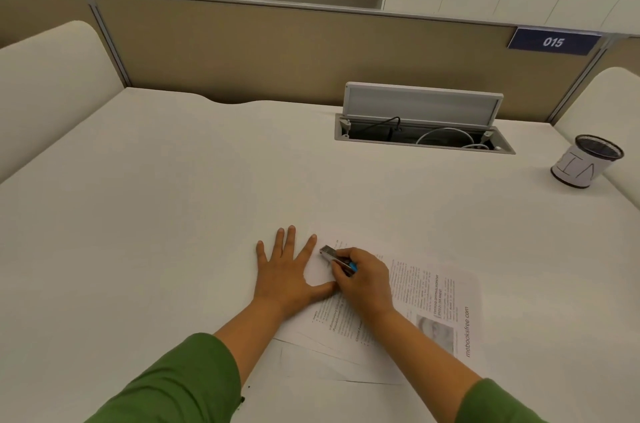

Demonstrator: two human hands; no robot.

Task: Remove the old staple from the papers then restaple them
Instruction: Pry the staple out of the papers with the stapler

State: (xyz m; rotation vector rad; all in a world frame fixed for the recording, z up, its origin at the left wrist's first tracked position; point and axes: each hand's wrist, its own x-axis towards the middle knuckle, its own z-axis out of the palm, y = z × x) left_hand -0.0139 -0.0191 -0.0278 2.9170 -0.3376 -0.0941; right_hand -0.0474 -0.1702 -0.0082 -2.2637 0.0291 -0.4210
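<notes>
From the head view we see the papers (408, 298) lying on the white table (173, 180) in the lower centre of the frame, a loose stack of printed sheets fanned slightly, their far corner pointing toward the middle of the picture. Our left hand (287, 270) lies flat with its fingers (290, 239) straight and spread wide; the forefinger and thumb press on that far corner of the papers while the other fingers rest on the bare table just left of them. Our right hand (363, 278) sits just right of the left hand, on top of the papers, its fingers curled round a small stapler (336, 258) of silver metal with a blue part showing by the knuckles. The stapler's metal nose points up and left, toward the corner of the papers, between the left forefinger and thumb; we cannot tell whether it touches the sheet, and the staple itself is too small to make out. Both forearms come in from the bottom edge in green sleeves (180, 384). In the right centre of the frame a cable hatch (424, 124) in the table stands with its lid raised, cords lying inside. At the far right edge a black mesh pen cup (585, 162) wrapped in white paper stands upright. In the upper right a blue sign (553, 42) reading 015 hangs on the beige partition (242, 51).
</notes>
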